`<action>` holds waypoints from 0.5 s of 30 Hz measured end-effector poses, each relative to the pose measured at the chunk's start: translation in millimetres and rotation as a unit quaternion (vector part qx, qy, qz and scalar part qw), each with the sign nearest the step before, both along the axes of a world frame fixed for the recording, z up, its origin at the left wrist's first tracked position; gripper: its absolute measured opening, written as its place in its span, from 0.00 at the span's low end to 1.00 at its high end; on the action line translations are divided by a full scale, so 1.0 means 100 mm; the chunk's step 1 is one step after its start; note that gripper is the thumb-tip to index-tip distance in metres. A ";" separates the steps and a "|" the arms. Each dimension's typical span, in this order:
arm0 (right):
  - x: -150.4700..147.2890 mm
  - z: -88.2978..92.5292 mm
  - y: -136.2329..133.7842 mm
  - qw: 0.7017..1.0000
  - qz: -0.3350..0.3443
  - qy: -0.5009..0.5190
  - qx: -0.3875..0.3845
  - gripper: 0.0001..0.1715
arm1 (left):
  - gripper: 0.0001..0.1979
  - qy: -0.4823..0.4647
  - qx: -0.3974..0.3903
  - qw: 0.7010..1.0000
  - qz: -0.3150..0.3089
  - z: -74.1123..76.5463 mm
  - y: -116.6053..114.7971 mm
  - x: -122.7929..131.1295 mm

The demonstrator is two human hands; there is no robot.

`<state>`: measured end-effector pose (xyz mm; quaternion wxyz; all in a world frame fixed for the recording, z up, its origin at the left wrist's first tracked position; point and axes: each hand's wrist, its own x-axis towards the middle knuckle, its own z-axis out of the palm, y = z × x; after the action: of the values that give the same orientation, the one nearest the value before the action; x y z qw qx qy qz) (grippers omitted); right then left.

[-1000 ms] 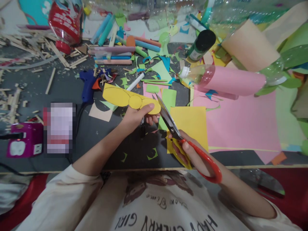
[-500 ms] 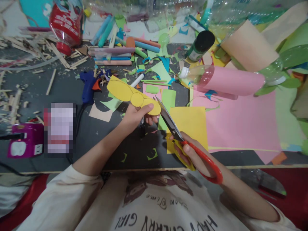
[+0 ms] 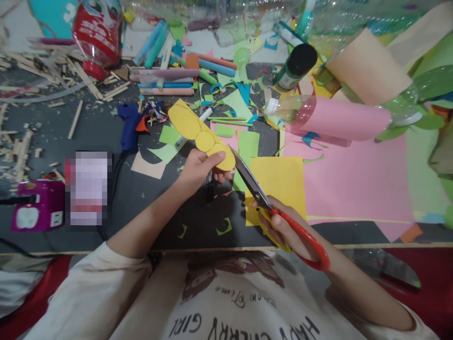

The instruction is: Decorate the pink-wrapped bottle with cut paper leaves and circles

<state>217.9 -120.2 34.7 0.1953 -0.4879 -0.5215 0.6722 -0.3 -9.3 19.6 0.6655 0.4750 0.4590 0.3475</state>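
Observation:
My left hand (image 3: pixel 202 171) pinches a yellow paper cutout (image 3: pixel 186 123) between thumb and fingers. Drawn on it are pencilled outlines: a long oval, a small circle in the middle and another oval under my thumb. In my right hand (image 3: pixel 286 224) is a pair of scissors (image 3: pixel 260 198) with one red and one yellow handle loop. The scissor blades reach up to the right edge of the cutout, their tips beside its rounded end. Under my right hand lies a square yellow sheet (image 3: pixel 278 182).
A blue glue gun (image 3: pixel 129 125) and a purple power adapter (image 3: pixel 38 205) lie left. Pink paper (image 3: pixel 357 179) covers the right side, with a pink-wrapped bottle (image 3: pixel 348 113) on it. Beyond are a dark-capped jar (image 3: pixel 297 66), markers (image 3: pixel 166 75), paper scraps and wooden sticks.
The yellow cutout has turned slightly in my left hand, its far end shifting right and up. The scissors stay at its right edge, almost unmoved.

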 end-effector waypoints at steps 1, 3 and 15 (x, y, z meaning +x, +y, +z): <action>0.00 0.00 0.00 1.000 0.000 -0.004 0.005 0.33 | 0.18 0.004 0.000 1.000 -0.001 0.00 0.00 0.00; 0.00 0.01 0.01 1.000 0.003 -0.009 0.016 0.34 | 0.18 0.012 -0.004 1.000 0.000 0.00 0.00 0.00; 0.02 0.18 0.05 1.000 0.009 0.013 -0.004 0.36 | 0.20 0.011 -0.014 1.000 0.010 0.03 0.00 0.02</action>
<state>219.8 -114.8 52.3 0.1938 -0.4750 -0.5207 0.6825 1.4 -9.1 22.2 0.6634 0.4646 0.4758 0.3428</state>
